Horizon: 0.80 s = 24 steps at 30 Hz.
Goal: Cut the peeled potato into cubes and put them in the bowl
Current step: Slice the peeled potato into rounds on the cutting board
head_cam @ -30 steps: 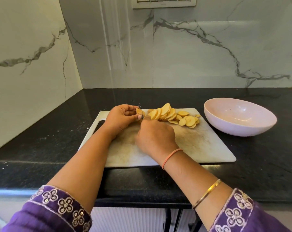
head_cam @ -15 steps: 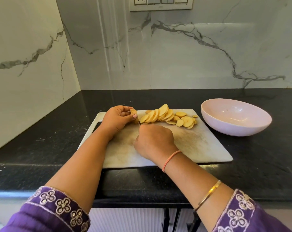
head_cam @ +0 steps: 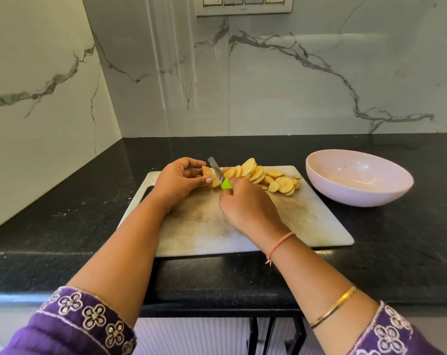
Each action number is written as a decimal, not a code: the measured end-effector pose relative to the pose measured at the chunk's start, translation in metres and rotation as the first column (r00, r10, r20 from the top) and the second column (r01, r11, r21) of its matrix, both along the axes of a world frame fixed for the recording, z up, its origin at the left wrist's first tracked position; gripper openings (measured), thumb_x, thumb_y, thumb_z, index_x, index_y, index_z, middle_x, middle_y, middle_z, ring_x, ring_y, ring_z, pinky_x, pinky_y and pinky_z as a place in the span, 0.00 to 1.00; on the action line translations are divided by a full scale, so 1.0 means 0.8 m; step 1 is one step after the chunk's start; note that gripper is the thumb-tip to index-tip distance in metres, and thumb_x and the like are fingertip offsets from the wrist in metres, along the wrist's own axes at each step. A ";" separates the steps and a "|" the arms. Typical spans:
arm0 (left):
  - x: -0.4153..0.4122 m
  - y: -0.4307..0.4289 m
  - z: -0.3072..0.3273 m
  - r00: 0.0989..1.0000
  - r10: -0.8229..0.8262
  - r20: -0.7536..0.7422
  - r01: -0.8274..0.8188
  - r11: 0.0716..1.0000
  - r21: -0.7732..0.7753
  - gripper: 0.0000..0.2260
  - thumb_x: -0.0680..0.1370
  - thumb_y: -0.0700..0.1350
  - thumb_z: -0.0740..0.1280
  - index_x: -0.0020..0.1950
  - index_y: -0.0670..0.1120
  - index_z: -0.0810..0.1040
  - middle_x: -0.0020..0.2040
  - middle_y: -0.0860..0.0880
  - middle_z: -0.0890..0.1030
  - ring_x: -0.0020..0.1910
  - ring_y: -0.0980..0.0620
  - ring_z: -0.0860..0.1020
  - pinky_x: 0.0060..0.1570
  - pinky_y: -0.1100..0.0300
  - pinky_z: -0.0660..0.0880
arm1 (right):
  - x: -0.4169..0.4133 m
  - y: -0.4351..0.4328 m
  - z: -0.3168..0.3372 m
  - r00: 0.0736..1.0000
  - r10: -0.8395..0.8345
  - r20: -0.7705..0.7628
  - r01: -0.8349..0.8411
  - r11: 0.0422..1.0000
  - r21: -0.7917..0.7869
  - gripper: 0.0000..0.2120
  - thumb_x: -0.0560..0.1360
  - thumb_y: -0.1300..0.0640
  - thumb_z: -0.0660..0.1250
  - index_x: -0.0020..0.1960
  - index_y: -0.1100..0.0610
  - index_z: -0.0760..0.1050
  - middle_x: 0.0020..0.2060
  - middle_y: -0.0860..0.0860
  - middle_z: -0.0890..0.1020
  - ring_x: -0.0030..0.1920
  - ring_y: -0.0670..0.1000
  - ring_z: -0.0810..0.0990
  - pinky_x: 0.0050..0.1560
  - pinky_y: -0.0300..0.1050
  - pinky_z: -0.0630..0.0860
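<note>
On the white cutting board (head_cam: 307, 226) my left hand (head_cam: 177, 181) pinches the small end piece of the peeled potato (head_cam: 206, 171) at the board's far left. My right hand (head_cam: 245, 207) grips a knife (head_cam: 218, 175) with a green handle; its blade is raised and tilted just right of the potato piece. Several round potato slices (head_cam: 266, 176) lie fanned out along the board's far edge. A pale pink bowl (head_cam: 358, 179) stands to the right of the board and holds nothing that I can see.
The board lies on a black stone counter (head_cam: 396, 239) set in a corner of white marble walls. A switch plate (head_cam: 244, 5) is on the back wall. The counter's front edge runs below my forearms.
The knife blade has come up off the board and now shows its green handle. My left hand still holds the potato end. The camera has tipped slightly.
</note>
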State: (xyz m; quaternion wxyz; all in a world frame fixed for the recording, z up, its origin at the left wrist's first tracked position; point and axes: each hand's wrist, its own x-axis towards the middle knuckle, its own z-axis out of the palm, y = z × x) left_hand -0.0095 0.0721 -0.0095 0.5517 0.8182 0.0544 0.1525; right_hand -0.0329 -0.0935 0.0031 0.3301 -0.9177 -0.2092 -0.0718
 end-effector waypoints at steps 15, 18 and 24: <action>0.004 -0.002 0.002 0.998 0.046 0.041 -0.048 0.998 0.035 0.15 0.67 0.39 0.77 0.52 0.46 0.81 0.48 0.48 0.84 0.49 0.52 0.82 0.58 0.53 0.77 | 0.000 0.011 -0.006 0.976 0.014 0.217 0.002 0.997 -0.076 0.18 0.80 0.55 0.52 0.68 0.57 0.68 0.49 0.55 0.81 0.49 0.55 0.79 0.38 0.44 0.71; 0.005 0.000 0.001 0.998 0.052 0.045 -0.054 0.998 0.034 0.14 0.67 0.39 0.77 0.51 0.46 0.81 0.48 0.47 0.84 0.49 0.51 0.82 0.58 0.52 0.77 | -0.002 0.012 -0.009 0.967 0.023 0.253 -0.004 0.997 -0.078 0.19 0.80 0.54 0.52 0.69 0.56 0.67 0.48 0.54 0.81 0.48 0.54 0.79 0.37 0.43 0.70; 0.007 -0.002 -0.003 0.999 0.035 0.036 -0.037 0.998 0.043 0.16 0.68 0.41 0.76 0.54 0.45 0.81 0.50 0.47 0.84 0.52 0.50 0.82 0.59 0.51 0.77 | 0.001 0.011 -0.011 0.960 0.019 0.280 0.010 0.995 -0.102 0.20 0.80 0.54 0.52 0.71 0.55 0.65 0.46 0.54 0.80 0.47 0.54 0.79 0.35 0.42 0.68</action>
